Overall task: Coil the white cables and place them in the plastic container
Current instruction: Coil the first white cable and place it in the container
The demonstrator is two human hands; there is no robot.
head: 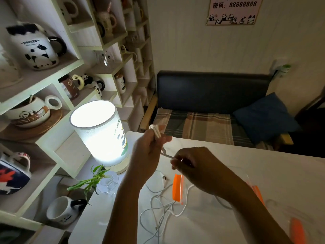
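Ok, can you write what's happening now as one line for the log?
step: coiling | left hand: holds cable loops | right hand: pinches cable end | loose cables: on table | container: on table

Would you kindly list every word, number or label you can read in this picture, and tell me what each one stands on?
"密码: 88888888" – wall poster with pandas along its bottom; the line above it is cut off by the frame edge and unreadable.
"panda" – large white panda mug on the upper shelf.
"PANDA", partly legible – band on the round teapot-like mug.
Lettering on the lit lamp shade: too washed out to read.
"CA…", cut short – handle of the dark blue mug.
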